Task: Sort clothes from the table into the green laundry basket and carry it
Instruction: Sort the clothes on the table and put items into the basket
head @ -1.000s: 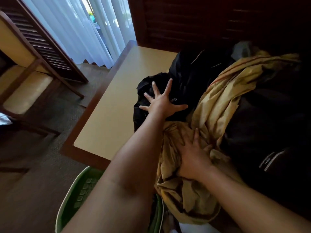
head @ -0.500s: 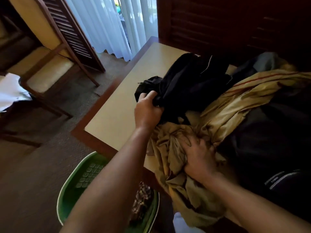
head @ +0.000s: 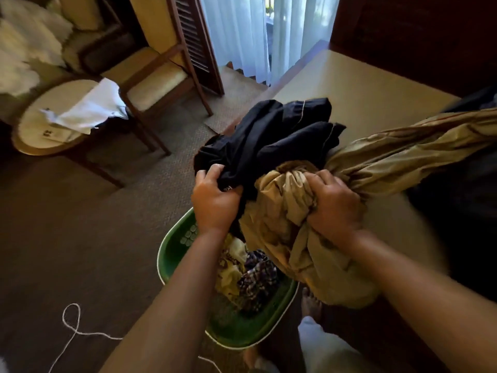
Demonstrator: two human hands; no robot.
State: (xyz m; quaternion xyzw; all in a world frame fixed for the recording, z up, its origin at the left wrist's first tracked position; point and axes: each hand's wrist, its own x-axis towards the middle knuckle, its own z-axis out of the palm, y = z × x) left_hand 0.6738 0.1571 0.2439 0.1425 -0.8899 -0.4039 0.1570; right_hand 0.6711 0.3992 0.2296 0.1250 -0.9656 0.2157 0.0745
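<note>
My left hand (head: pixel 215 200) grips a black garment (head: pixel 271 135) at its near edge, lifted off the table corner. My right hand (head: pixel 333 203) grips a bunched tan cloth (head: pixel 304 254), whose long tail stretches right across the cream table (head: pixel 363 90). Both bundles hang over the green laundry basket (head: pixel 177 254) on the floor below, which holds a plaid and a yellowish garment (head: pixel 250 273). More dark clothes (head: pixel 462 200) lie on the table at the right edge.
A wooden chair (head: pixel 156 84) and a round side table (head: pixel 45 125) with white cloth stand to the left. A white cord (head: pixel 72 327) lies on the brown carpet. My bare foot (head: pixel 312 305) is next to the basket. Curtains hang behind the table.
My left hand went from spread flat on the black garment to gripping it. Both hands pulled their cloth off the table toward me, over the basket. My view swung left and down.
</note>
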